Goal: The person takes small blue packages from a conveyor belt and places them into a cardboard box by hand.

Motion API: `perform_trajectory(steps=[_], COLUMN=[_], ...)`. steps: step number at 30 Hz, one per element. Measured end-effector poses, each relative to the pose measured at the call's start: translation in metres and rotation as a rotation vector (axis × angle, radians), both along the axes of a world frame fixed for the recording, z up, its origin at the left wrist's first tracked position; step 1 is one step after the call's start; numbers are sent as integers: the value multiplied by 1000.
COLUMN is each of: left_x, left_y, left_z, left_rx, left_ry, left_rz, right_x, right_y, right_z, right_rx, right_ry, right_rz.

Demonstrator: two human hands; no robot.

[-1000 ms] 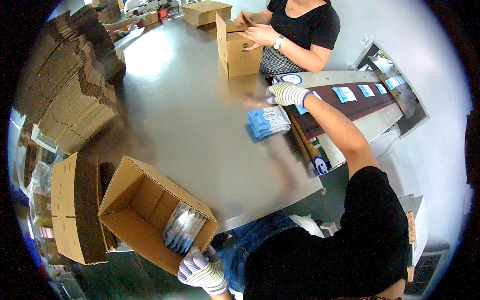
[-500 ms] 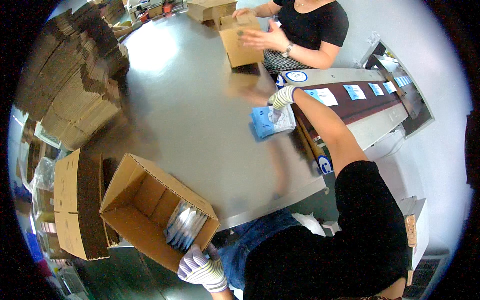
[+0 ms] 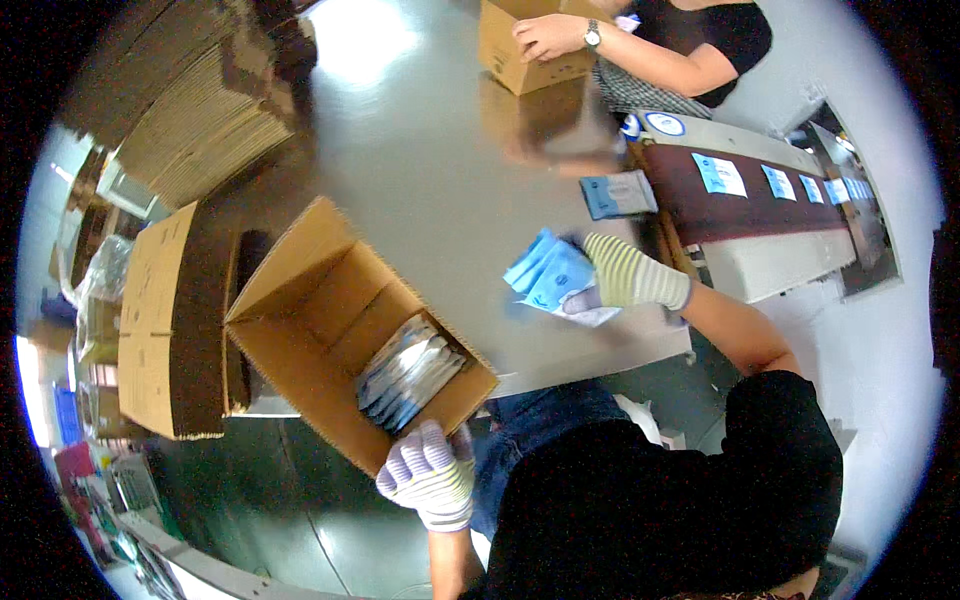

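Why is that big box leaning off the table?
The open cardboard box hangs tilted over the table edge, propped by the left hand, with packets inside. Nothing looks spilled or broken.

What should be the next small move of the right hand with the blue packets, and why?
Probably carry them left and lower them into the open cardboard box. The right hand holds a bunch of blue packets above the grey table, apart from the box. The left hand steadies the box at its near corner, and similar packets already stand inside, with free space beside them.
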State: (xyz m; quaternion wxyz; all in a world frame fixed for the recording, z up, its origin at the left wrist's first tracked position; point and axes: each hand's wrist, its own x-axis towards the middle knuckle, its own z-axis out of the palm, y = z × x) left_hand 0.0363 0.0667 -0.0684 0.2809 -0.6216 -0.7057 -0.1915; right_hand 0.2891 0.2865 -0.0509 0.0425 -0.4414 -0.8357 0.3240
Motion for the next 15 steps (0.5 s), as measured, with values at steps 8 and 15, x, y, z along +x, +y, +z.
perform_trajectory(steps=[8, 15], left_x=[16, 26], left_y=[-11, -26], left_z=[-5, -12], left_rx=[-75, -61], left_ry=[-8, 32], left_rz=[-25, -15], right_x=[-129, -202], right_y=[-35, -56], right_z=[108, 20], right_rx=[-220, 1028], right_ry=[769, 49], right_rz=[405, 791])
